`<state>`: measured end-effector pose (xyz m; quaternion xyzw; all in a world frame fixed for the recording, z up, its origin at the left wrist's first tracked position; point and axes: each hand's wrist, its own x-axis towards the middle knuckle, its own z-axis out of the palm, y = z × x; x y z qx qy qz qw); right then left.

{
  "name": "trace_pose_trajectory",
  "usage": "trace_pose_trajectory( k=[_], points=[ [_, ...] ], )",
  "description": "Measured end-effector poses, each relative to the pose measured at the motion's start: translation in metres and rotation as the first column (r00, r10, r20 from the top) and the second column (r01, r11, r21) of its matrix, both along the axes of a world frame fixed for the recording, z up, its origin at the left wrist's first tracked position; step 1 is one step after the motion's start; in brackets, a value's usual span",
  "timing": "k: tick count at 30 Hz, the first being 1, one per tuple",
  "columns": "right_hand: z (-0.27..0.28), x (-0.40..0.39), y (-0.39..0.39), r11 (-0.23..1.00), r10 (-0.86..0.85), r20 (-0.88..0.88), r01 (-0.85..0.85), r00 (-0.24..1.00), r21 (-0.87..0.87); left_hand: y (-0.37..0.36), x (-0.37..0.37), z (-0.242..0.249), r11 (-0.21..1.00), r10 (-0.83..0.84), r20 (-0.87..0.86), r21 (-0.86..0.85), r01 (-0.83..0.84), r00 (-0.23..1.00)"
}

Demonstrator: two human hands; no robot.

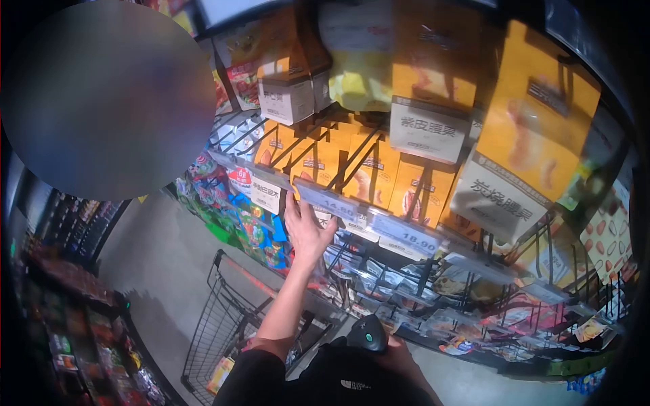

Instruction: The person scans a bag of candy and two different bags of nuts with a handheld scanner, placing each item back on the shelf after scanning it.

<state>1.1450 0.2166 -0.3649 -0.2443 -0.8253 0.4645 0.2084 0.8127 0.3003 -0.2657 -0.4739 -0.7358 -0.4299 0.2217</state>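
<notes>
Shop aisle: snack shelves (420,196), price tags (406,233), shopping trolley (223,318)

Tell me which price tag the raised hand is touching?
The left hand touches the tag reading 14.80, at the left end of the shelf rail. The tag reading 18.90 sits further right, clear of the fingers.

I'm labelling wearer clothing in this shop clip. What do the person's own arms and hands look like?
Both hands are bare, without gloves. The left hand shows a bare forearm below a dark sleeve pushed up near the elbow. The right hand emerges from a black garment bearing a small white logo.
</notes>
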Motion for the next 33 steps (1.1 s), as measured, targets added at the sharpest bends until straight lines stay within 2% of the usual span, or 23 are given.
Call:
trace_pose_trajectory(
  k=[5, 9, 13, 15, 16, 17, 18, 19, 20, 21, 22, 23, 25, 26, 27, 29, 31, 33],
  points=[
    [0.005, 0.013, 0.012, 1.000, -0.024, -0.041, 0.025, 0.999, 0.014, 0.005, 0.000, 0.002, 0.997, 0.073, -0.081, 0.021, -0.071, 0.994],
    [0.008, 0.019, 0.023, 1.000, -0.018, -0.081, 0.018, 0.997, -0.001, 0.014, -0.009, 0.019, 0.999, 0.007, -0.131, -0.044, -0.013, 0.991],
    [0.003, 0.018, 0.038, 0.995, 0.079, -0.107, -0.073, 0.991, 0.066, 0.032, -0.010, 0.016, 0.996, 0.086, -0.136, 0.018, -0.085, 0.987],
    [0.007, 0.015, 0.041, 0.994, 0.111, -0.098, -0.109, 0.989, 0.023, 0.026, -0.010, 0.016, 0.998, 0.065, -0.276, -0.002, -0.069, 0.959],
    [0.011, 0.013, 0.043, 0.990, 0.138, -0.085, -0.137, 0.987, 0.023, 0.027, -0.021, 0.009, 1.000, 0.020, -0.284, 0.014, -0.017, 0.959],
    [0.017, 0.010, 0.044, 0.983, 0.138, -0.074, -0.145, 0.988, -0.110, 0.024, -0.026, 0.001, 0.999, -0.016, -0.197, 0.034, 0.023, 0.980],
    [0.022, 0.008, 0.045, 0.957, 0.147, -0.052, -0.155, 0.988, -0.244, 0.015, -0.021, 0.000, 0.999, 0.024, -0.213, -0.025, -0.030, 0.977],
    [0.025, 0.006, 0.046, 0.947, 0.202, -0.023, -0.201, 0.979, -0.253, 0.004, -0.015, -0.003, 0.992, 0.071, -0.224, -0.084, -0.092, 0.972],
    [0.027, 0.002, 0.048, 0.953, 0.199, -0.029, -0.200, 0.980, -0.226, -0.007, -0.010, -0.007, 0.989, 0.050, -0.196, -0.127, -0.076, 0.979],
    [0.029, -0.003, 0.048, 0.957, 0.201, -0.037, -0.204, 0.979, -0.204, -0.021, 0.002, -0.008, 0.974, 0.115, -0.164, -0.175, -0.143, 0.980],
    [0.033, -0.007, 0.046, 0.941, 0.171, 0.091, -0.135, 0.981, -0.310, -0.036, 0.009, -0.017, 0.975, 0.114, -0.137, -0.174, -0.137, 0.984],
    [0.006, -0.005, 0.049, 0.934, 0.241, 0.007, -0.230, 0.971, -0.274, -0.056, 0.015, -0.029, 0.975, 0.114, -0.109, -0.177, -0.132, 0.987],
    [-0.002, -0.008, 0.050, 0.889, 0.328, 0.121, -0.262, 0.937, -0.376, -0.106, 0.030, -0.054, 0.969, 0.140, -0.005, -0.207, -0.138, 0.990],
    [-0.006, -0.013, 0.045, 0.867, 0.285, 0.016, -0.251, 0.958, -0.430, -0.136, 0.035, -0.072, 0.958, 0.130, 0.065, -0.264, -0.108, 0.989],
    [-0.010, -0.017, 0.043, 0.862, 0.306, 0.114, -0.225, 0.945, -0.454, -0.168, 0.041, -0.090, 0.947, 0.117, 0.135, -0.314, -0.069, 0.984],
    [-0.023, -0.023, 0.037, 0.849, 0.302, 0.158, -0.189, 0.940, -0.494, -0.238, 0.057, -0.103, 0.737, 0.253, 0.340, -0.674, 0.047, 0.906],
    [-0.015, -0.036, 0.029, 0.843, 0.346, 0.072, -0.276, 0.936, -0.462, -0.305, 0.074, -0.135, 0.590, 0.418, 0.254, -0.806, -0.048, 0.872],
    [-0.026, -0.043, 0.023, 0.807, 0.423, 0.077, -0.337, 0.903, -0.485, -0.378, 0.085, -0.177, 0.580, 0.537, 0.255, -0.804, -0.132, 0.804]
  ],
)
